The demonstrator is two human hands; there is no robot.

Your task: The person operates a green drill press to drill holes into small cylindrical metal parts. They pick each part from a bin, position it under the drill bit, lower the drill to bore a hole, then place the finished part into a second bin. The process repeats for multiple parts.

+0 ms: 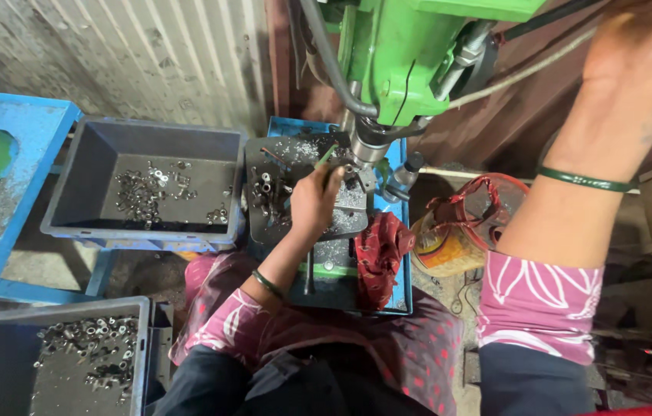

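Note:
My left hand (314,202) rests on the grey work plate (268,158) of a green drill press (411,54), fingers pinched around a thin green stick whose tip (326,156) points toward the spindle (364,146). Several small metal parts (264,192) lie on the plate just left of that hand. My right hand (642,46) is raised at the top right, blurred, near the machine's feed lever; I cannot tell what it grips. Both wrists wear green bangles.
A grey bin (72,192) with several small metal pieces stands to the left on a blue stand (10,177). Another grey bin (2,354) of parts sits bottom left. A red cloth (380,246) lies on the blue table; a yellow container (449,243) stands right.

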